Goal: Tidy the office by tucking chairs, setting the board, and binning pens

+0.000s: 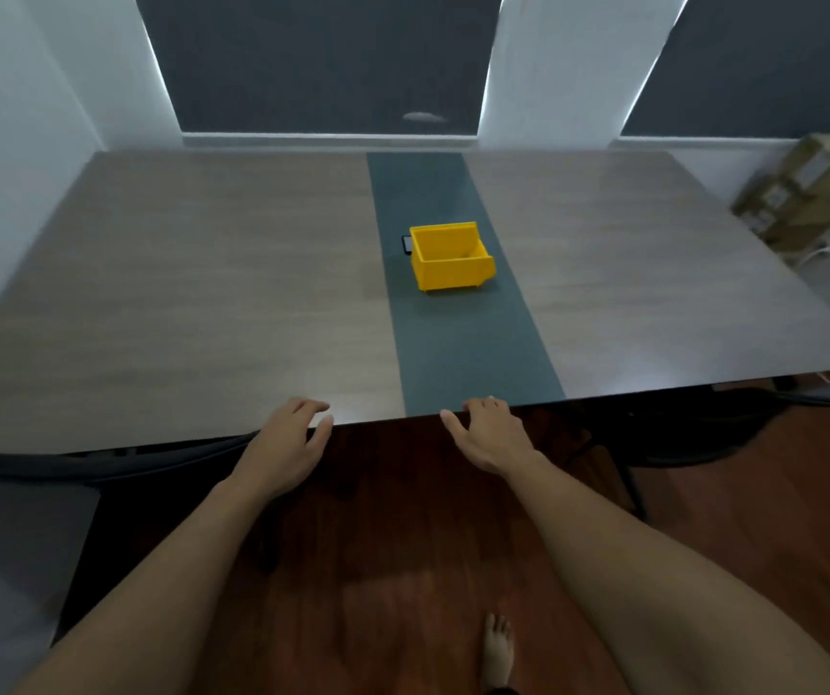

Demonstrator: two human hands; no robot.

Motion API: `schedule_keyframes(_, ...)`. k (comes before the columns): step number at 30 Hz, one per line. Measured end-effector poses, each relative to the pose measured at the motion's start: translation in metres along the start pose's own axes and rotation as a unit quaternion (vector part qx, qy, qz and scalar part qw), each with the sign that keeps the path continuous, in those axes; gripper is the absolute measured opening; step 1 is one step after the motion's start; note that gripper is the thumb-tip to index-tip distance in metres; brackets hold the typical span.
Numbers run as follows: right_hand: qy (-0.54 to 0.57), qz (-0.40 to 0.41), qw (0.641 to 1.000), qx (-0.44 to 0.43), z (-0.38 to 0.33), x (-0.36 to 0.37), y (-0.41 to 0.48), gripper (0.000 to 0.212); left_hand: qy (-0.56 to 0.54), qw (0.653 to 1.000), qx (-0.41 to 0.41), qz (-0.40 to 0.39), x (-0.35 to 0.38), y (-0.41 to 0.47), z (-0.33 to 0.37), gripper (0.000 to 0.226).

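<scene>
A yellow plastic bin (450, 256) stands on the dark centre strip of the wooden table (202, 293), and it looks empty from here. A small dark object (406, 244) lies against the bin's left side. My left hand (292, 443) hovers at the table's near edge with fingers spread, holding nothing. My right hand (488, 433) is beside it at the same edge, fingers apart, fingertips touching the tabletop rim. The dark back of a chair (102, 469) shows under the table edge at the left. No pens or board are in view.
Another dark chair (678, 433) sits tucked under the table at the right. Cardboard boxes (814, 193) stand by the wall at the far right. Windows with dark blinds (323, 57) run behind the table. My bare foot (498, 649) stands on the reddish wooden floor.
</scene>
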State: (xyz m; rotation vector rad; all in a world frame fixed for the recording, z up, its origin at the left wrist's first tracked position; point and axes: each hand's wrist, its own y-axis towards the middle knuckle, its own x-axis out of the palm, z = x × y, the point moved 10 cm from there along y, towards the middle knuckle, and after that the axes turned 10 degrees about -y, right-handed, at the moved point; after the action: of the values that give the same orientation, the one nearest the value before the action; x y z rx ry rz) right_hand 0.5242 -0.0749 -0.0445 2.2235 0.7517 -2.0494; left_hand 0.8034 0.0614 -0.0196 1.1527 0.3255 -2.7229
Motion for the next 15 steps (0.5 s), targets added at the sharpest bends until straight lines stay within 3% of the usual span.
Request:
schedule_keyframes(7, 0.01, -0.03, 0.999, -0.027, 0.109, 0.007, 0.054, 0.078, -0.004, 0.999, -0.035, 0.008, 0.09, 0.06, 0.057, 0.049)
schedule_keyframes(15, 0.019, -0.054, 0.997, -0.058, 0.186, 0.01, 0.108, 0.081, -0.021, 0.996, -0.08, -0.014, 0.168, 0.111, 0.107, 0.051)
